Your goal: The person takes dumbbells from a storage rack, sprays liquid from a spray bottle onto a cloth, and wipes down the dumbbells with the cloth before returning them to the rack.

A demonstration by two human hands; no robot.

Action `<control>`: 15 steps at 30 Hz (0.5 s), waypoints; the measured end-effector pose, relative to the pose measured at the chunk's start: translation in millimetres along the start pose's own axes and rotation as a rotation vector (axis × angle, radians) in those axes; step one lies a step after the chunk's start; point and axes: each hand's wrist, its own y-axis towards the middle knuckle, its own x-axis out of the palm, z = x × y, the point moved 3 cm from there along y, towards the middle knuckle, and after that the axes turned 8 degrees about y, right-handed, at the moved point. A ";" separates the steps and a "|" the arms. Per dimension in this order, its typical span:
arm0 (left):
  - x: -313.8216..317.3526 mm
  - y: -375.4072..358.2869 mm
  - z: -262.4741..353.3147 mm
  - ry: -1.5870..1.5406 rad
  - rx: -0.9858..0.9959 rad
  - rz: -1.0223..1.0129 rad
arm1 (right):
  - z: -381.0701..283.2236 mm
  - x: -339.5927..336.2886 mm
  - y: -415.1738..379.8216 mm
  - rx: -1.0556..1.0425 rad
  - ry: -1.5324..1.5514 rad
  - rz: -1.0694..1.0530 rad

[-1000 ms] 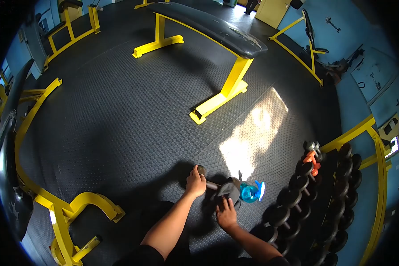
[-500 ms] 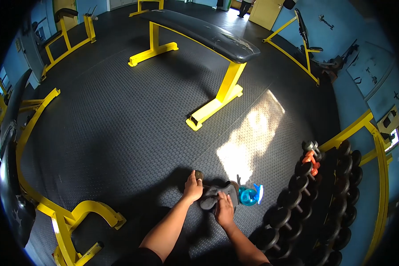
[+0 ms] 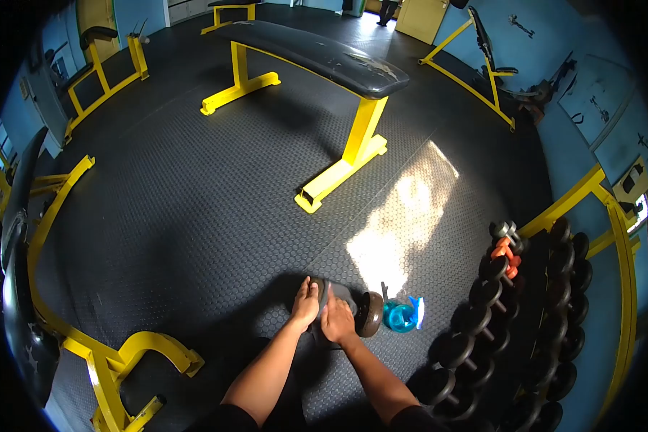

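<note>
Brown round-headed dumbbell (image 3: 370,315), left hand (image 3: 306,307) clamped on 1 end, right hand (image 3: 338,320) on grey cloth (image 3: 345,293) (grip unclear)

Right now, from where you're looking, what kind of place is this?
Probably a gym: I see rows of dumbbells, a long padded bench and a single dumbbell away from those rows.

A gym: padded bench (image 3: 302,55) at twelve o'clock, yellow-framed equipment (image 3: 109,93) at ten, rows of dumbbells (image 3: 473,322) at four
</note>
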 end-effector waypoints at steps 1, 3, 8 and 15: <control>0.4 -0.6 3.0 0.016 -0.015 0.005 | 5.1 1.5 -2.9 -0.003 -0.202 -0.131; 2.1 -3.6 9.3 0.059 -0.014 0.029 | 5.4 -2.9 2.3 -0.003 -0.223 -0.142; 10.6 3.1 -1.8 0.202 -0.031 0.151 | 7.2 -21.3 10.3 0.020 -0.180 -0.308; 13.4 0.4 -1.9 0.416 -0.030 0.212 | 17.9 -26.5 16.0 0.192 -0.345 -0.495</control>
